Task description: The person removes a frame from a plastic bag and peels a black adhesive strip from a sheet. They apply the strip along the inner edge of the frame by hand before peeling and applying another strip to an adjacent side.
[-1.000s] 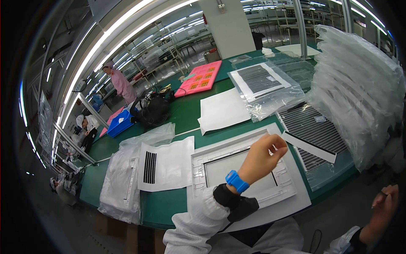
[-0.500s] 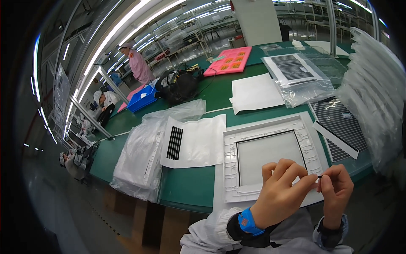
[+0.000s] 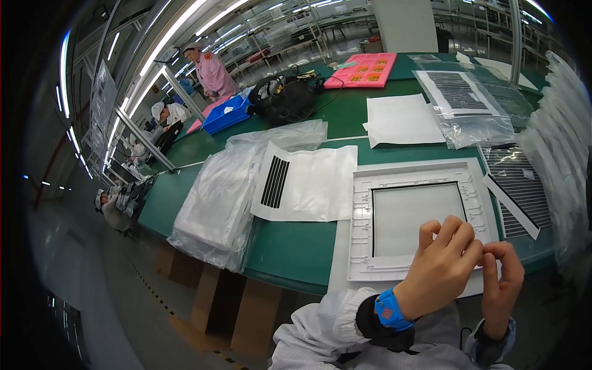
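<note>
My left hand (image 3: 441, 262), with a blue band at its wrist, is over the lower right part of a white plastic frame (image 3: 361, 240). Its thumb and forefinger are pinched together against the fingertips of my right hand (image 3: 504, 283), which is also closed in a pinch. Between them is a short black strip, mostly hidden by the fingers. Thin black strip (image 3: 373, 225) lines the frame's inner opening on the sides I can see; my left hand covers the lower right corner. Left of the frame lies a white backing sheet (image 3: 317, 185) with several black strips on it.
Plastic-wrapped parts (image 3: 213, 197) lie at the left. Right of the frame are a dark striped sheet (image 3: 533, 191), a narrow white strip (image 3: 512, 206) and stacked clear bags (image 3: 558, 148). Farther back are a blue tray (image 3: 225, 117), a black bag (image 3: 287, 102) and a pink foam tray (image 3: 370, 65).
The view has shifted, so the table contents appear farther right or higher. My hands stay pinched together near the frame's right side; the black strip between them shows less.
</note>
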### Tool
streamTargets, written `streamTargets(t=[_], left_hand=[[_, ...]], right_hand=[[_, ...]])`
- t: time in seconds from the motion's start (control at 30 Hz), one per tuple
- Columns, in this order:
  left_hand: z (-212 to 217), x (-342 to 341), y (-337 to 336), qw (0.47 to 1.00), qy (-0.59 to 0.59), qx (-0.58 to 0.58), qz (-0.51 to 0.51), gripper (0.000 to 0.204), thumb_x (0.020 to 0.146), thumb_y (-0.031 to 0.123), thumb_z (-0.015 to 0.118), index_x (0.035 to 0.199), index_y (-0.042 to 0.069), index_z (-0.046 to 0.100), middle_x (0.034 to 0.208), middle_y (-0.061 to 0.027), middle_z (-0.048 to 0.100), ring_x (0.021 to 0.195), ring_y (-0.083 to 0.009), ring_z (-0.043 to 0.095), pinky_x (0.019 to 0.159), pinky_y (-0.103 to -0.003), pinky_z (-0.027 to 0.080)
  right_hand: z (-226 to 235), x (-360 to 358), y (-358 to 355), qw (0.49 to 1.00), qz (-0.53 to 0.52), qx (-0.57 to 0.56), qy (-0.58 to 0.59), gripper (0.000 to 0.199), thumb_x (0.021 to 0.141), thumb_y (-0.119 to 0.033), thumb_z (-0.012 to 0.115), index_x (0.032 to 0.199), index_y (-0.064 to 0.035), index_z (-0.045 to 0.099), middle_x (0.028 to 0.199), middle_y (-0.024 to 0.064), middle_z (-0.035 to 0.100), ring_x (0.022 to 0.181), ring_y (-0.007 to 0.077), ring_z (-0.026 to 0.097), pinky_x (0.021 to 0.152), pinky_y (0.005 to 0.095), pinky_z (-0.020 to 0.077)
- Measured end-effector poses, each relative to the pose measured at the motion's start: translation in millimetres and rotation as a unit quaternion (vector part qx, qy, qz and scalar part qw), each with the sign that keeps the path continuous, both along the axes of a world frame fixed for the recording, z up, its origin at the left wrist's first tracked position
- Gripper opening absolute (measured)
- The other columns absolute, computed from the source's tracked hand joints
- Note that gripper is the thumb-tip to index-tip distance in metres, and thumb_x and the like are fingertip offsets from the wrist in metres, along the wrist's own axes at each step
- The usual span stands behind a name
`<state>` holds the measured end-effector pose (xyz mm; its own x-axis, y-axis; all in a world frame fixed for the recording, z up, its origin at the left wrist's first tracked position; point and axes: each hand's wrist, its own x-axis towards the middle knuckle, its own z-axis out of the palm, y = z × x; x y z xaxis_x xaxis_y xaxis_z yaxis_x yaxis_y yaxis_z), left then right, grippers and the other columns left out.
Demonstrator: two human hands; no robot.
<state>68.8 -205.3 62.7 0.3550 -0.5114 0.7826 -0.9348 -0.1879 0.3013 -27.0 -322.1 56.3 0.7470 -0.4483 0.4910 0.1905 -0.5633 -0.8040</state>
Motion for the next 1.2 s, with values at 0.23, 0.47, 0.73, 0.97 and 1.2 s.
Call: streamTargets(t=[0.23,0.47,0.73,0.97,1.2], left_hand=[[3.8,6.5,0.8,0.999,0.022,-0.002,-0.027,0.012,0.076,0.005,0.070,0.081,0.009,0.061,0.084,-0.0022,0.051,0.089,-0.0198,0.052,0.079,-0.038,0.028],[-9.5,4.4,17.5,0.955,0.255,-0.063,-0.136,0.019,0.073,-0.001,0.076,0.087,0.009,0.069,0.090,-0.0034,0.055,0.089,-0.0207,0.052,0.080,-0.034,0.035],[1.7,14.3,93.8,0.905,0.355,-0.041,-0.229,0.018,0.080,0.000,0.072,0.097,0.007,0.073,0.097,-0.0056,0.055,0.097,-0.0222,0.049,0.087,-0.035,0.039],[-16.1,-6.9,114.2,0.826,0.448,-0.109,-0.325,0.017,0.087,0.004,0.067,0.102,0.007,0.074,0.107,-0.0069,0.052,0.106,-0.0233,0.047,0.096,-0.036,0.037],[-24.7,-16.7,121.5,0.784,0.480,-0.199,-0.339,0.017,0.084,0.011,0.069,0.099,0.003,0.072,0.107,-0.0082,0.051,0.108,-0.0244,0.045,0.099,-0.041,0.033]], right_hand=[[3.9,-6.5,-3.2,1.000,0.024,-0.012,0.015,0.015,0.092,0.000,0.052,0.102,0.0064,0.062,0.084,0.0126,0.064,0.077,0.0185,0.063,0.072,0.0279,0.0490],[16.4,-57.4,-18.1,0.992,0.086,0.071,-0.064,0.029,0.095,-0.022,0.061,0.108,0.0039,0.059,0.085,0.0089,0.054,0.066,0.0147,0.054,0.056,0.0245,0.0453],[-34.2,-93.9,-135.4,0.937,0.101,0.220,-0.250,0.030,0.099,-0.027,0.056,0.106,0.0021,0.056,0.077,0.0056,0.051,0.066,0.0126,0.044,0.057,0.0240,0.0362],[-49.8,43.9,0.9,0.963,0.255,0.063,-0.060,0.032,0.077,0.002,0.077,0.105,-0.0012,0.062,0.099,0.0120,0.065,0.094,0.0219,0.062,0.082,0.0318,0.0490],[-56.2,49.0,39.1,0.883,0.447,0.144,-0.016,0.042,0.077,-0.001,0.080,0.115,-0.0010,0.061,0.102,0.0097,0.067,0.093,0.0200,0.066,0.082,0.0307,0.0519]])
